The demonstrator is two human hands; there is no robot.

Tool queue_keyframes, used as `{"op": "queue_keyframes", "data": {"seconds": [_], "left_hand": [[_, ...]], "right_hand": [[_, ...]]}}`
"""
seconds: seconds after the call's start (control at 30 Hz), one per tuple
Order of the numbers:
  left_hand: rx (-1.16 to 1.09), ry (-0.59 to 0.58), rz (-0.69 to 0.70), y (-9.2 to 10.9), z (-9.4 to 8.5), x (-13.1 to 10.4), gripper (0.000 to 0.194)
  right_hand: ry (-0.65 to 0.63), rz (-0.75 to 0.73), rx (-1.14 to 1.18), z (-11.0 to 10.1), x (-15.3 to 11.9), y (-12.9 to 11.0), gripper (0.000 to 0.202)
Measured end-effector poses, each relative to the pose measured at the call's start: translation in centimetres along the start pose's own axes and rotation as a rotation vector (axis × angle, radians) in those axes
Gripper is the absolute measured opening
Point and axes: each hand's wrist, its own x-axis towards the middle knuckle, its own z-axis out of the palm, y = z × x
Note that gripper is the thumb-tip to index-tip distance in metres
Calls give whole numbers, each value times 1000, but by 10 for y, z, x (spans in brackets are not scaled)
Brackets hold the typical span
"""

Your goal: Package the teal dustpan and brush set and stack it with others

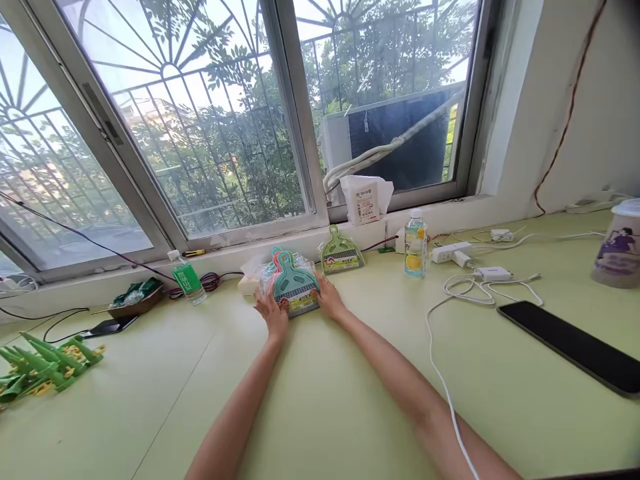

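Note:
My left hand (271,316) grips the left side of a small teal dustpan set (294,283), which stands nearly upright with a printed label across its lower part. On the opposite edge, my right hand (329,297) is closed round the same set. Behind it are clear plastic wrapping and a pink dustpan set (275,255), mostly hidden. A green dustpan set (341,252), also labelled, leans against the sill just to the right of my right hand. Both forearms reach forward over the pale green table (320,400).
A green-labelled bottle (189,280) and a small box (134,295) stand left, with green plastic pieces (45,367) nearer. Rightward are a lemon-print bottle (415,244), a power strip (451,253), a black phone (570,341) and a cup (618,247). A white cable (434,360) crosses my right forearm.

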Motion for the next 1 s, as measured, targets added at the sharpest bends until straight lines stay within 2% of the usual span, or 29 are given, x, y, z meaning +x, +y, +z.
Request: {"op": "queue_keyframes", "data": {"seconds": [0.17,0.37,0.43,0.57,0.73,0.93,1.0], "left_hand": [[52,16,116,13,-4,-5,51],[152,-92,216,17,-3,-16,42],[215,-118,276,16,0,-16,41],[333,-149,379,13,5,-13,39],[374,-163,432,9,4,-10,45],[357,-148,465,8,6,-9,45],[347,-132,473,9,7,-9,44]], "right_hand": [[-16,0,3,-4,-1,4,61],[-29,15,-85,-8,-14,-10,58],[4,-1,-165,-11,-19,-17,55],[121,-130,-309,-20,-36,-30,50],[56,-199,-291,-32,-84,-61,43],[-127,-279,-291,-63,-161,-130,38],[-197,-431,-336,-67,-198,-144,34]]}}
